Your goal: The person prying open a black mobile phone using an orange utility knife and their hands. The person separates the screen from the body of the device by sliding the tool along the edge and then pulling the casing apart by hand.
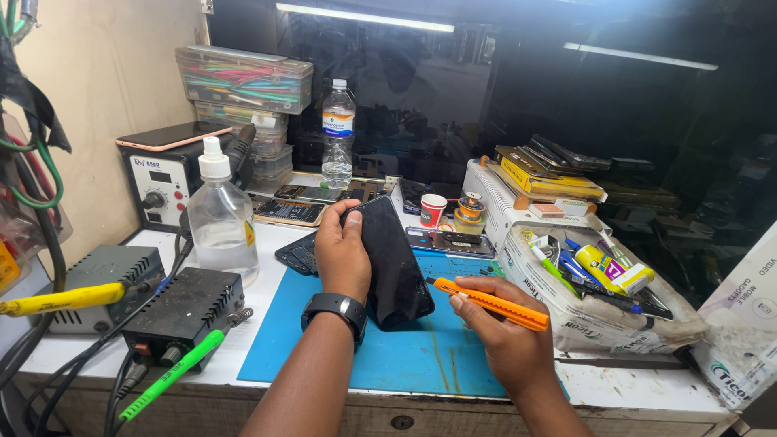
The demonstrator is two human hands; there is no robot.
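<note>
Smartphone [392,263], black and held upright with its dark face toward the camera, stands on its lower edge over the blue work mat [388,356] at the middle of the bench. The left hand [341,255] wraps around its left edge, fingers curled behind and the thumb pressed on the front near the top corner, a black smartwatch [336,307] on the wrist. The right hand [498,336] pinches an orange utility knife [490,303], thumb and fingers closed along its body, the tip sitting right at the phone's right edge.

Judging from this, the step in hand is working the blade into the seam between screen and frame. The next move likely calls for a shallow, steady angle and a firm grip from the left hand, so the tip does not slip across the glass.

Whether the blade has entered the seam cannot be told; the tip is too small to read. The phone's back and the left fingers behind it are hidden. A clear spray bottle [220,214] stands to the left.
</note>
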